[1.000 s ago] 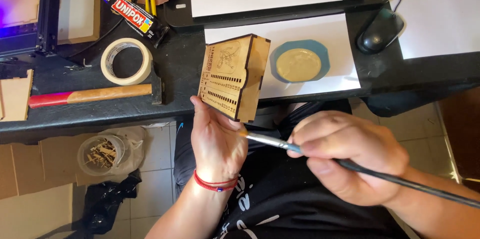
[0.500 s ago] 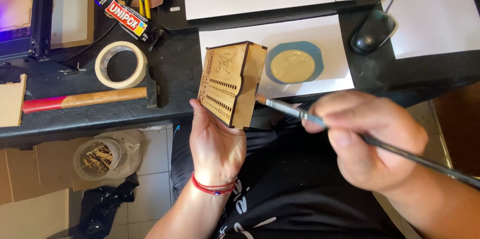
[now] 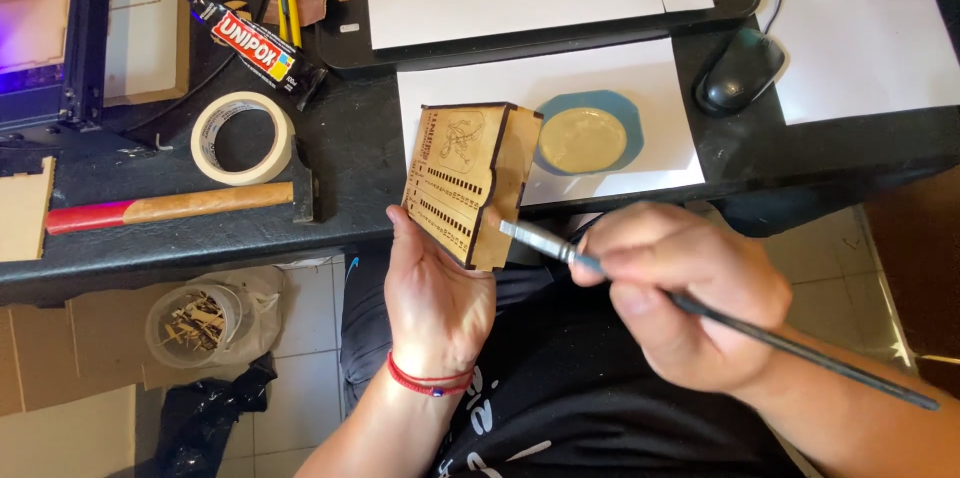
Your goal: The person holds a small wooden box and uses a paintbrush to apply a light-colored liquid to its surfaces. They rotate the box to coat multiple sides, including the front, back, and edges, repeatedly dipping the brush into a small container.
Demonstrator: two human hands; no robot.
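box [image 3: 470,181] of thin laser-cut wood, held up at picture centre over the near edge of the desk [image 3: 350,188]; rows of slots on its left face, an engraved figure on the top panel. left hand [image 3: 437,298] under it at 6 o'clock, palm up, fingers curled about the lower corner, thumb along the slotted face; red cord on the wrist. right hand [image 3: 680,288] at 4 o'clock from the box, closed in a pen-like pinch on a brush [image 3: 640,283]; bristle tip touching the box's right face near the bottom edge, dark handle running off toward 4 o'clock. at 2 o'clock from the box, just beside it, a blue dish [image 3: 590,138] with pale liquid, on white paper. farther toward 2 o'clock, a black mouse [image 3: 738,73]. at 9 o'clock, a tape roll [image 3: 243,138]; below it, a hammer [image 3: 180,206] with wooden handle and red grip. at 10 o'clock, a black glue tube [image 3: 255,46]. at 8 o'clock, under the desk, a clear tub [image 3: 195,323] of wood scraps.
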